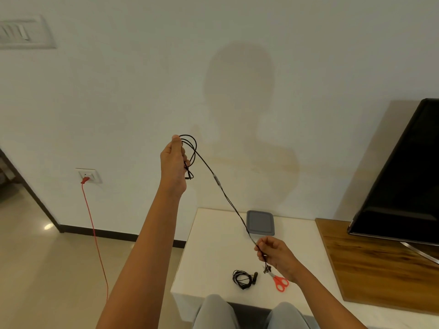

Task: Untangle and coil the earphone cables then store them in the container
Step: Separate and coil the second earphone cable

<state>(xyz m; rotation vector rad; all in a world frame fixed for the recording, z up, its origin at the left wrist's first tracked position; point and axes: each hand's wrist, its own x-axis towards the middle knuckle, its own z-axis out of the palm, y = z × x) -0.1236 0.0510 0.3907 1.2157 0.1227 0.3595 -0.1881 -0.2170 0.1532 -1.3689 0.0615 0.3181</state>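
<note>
With the left hand (174, 160) pinching a few loops of the thin black earphone cable (221, 186) and the right hand (275, 254) closed near its earbud end, both grips look light, so a sharp tug on the taut span could spill the loops and re-tangle them.

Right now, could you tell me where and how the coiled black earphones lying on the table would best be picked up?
Pinch the coiled black earphones across the bundled loops, coming from above. They lie flat on the white table, clear of the red scissors, so gripping several strands together should keep the coil from unravelling.
</note>
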